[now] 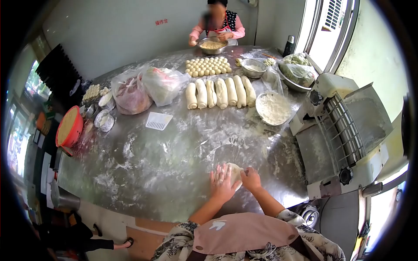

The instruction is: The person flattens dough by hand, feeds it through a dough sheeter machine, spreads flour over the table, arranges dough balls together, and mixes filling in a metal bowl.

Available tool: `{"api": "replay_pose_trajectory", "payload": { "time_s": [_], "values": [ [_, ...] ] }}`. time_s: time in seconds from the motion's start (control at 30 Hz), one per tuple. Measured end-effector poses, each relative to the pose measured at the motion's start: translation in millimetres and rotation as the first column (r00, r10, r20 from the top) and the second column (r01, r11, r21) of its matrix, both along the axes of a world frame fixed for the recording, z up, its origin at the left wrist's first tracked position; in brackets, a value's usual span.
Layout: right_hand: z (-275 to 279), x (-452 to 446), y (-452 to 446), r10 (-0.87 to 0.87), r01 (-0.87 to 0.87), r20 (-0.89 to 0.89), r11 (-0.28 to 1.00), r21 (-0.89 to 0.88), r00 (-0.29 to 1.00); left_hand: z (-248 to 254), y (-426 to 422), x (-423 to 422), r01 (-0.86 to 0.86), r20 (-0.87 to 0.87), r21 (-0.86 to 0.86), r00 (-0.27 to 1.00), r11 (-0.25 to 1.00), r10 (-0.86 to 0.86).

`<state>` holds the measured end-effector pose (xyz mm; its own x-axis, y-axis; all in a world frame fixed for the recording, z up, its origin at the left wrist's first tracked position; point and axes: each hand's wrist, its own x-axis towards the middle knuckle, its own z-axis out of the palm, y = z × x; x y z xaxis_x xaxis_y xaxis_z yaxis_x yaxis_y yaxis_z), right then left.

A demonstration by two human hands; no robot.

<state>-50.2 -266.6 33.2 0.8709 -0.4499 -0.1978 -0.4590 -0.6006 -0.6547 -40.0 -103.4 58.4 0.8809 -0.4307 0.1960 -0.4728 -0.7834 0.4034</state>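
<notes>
A flat piece of pale dough [236, 172] lies on the floury metal table near its front edge, partly covered by my hands. My left hand [222, 182], dusted with flour, rests flat on the dough's left side with its fingers stretched out. On the other side, my right hand [251, 178] has its fingers curled in and pinches the dough's right edge. Farther back, several thick dough rolls [221, 93] lie side by side. Behind them sit rows of small dough balls [208, 66].
A dough sheeter [339, 135] stands at the right, near a bowl of flour [273, 108]. A white scraper [159, 121], filled plastic bags [133, 93] and a red basin [69, 126] are at the left. Across the table, a co-worker handles a metal bowl [212, 50].
</notes>
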Motion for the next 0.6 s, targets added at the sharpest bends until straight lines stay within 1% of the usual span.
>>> {"api": "replay_pose_trajectory", "payload": {
  "time_s": [0.03,0.1,0.13,0.23,0.33,0.43,0.47,0.53,0.57,0.6],
  "values": [
    [8,3,-2,-0.001,0.005,-0.036,0.996,0.094,0.999,-3,-5,3,0.039,-0.029,0.029,0.999,0.999,-0.038],
    [-4,12,-6,-0.038,0.047,-0.086,0.993,0.112,0.996,-10,-9,5,0.126,-0.091,0.088,0.989,0.988,-0.118],
    [-9,15,-7,-0.056,0.069,-0.111,0.990,0.123,0.992,-13,-11,7,0.117,-0.051,0.115,0.992,0.986,-0.112],
    [-9,27,-3,-0.048,0.054,-0.186,0.998,0.024,0.981,-14,-14,20,0.161,-0.044,0.141,0.987,0.977,-0.157],
    [3,46,-4,-0.067,0.105,-0.340,0.990,0.096,0.938,-16,-21,36,0.178,-0.049,0.157,0.984,0.971,-0.173],
    [9,53,-8,-0.045,0.135,-0.361,0.965,0.226,0.931,-14,-22,43,0.189,-0.049,0.137,0.982,0.972,-0.184],
    [4,50,-7,-0.029,0.100,-0.300,0.970,0.224,0.953,-12,-19,44,0.222,-0.112,0.134,0.972,0.966,-0.208],
    [-5,41,-4,0.010,0.029,-0.178,0.976,0.214,0.984,-27,-10,42,0.164,-0.196,-0.186,0.960,0.969,-0.200],
    [-6,38,-1,0.023,-0.001,-0.120,0.984,0.176,0.993,-37,-5,40,0.118,-0.239,-0.335,0.949,0.935,-0.205],
    [-2,32,5,0.040,-0.031,-0.064,0.990,0.141,0.997,-34,1,32,0.114,-0.167,-0.537,0.957,0.836,-0.238]
  ]
}}
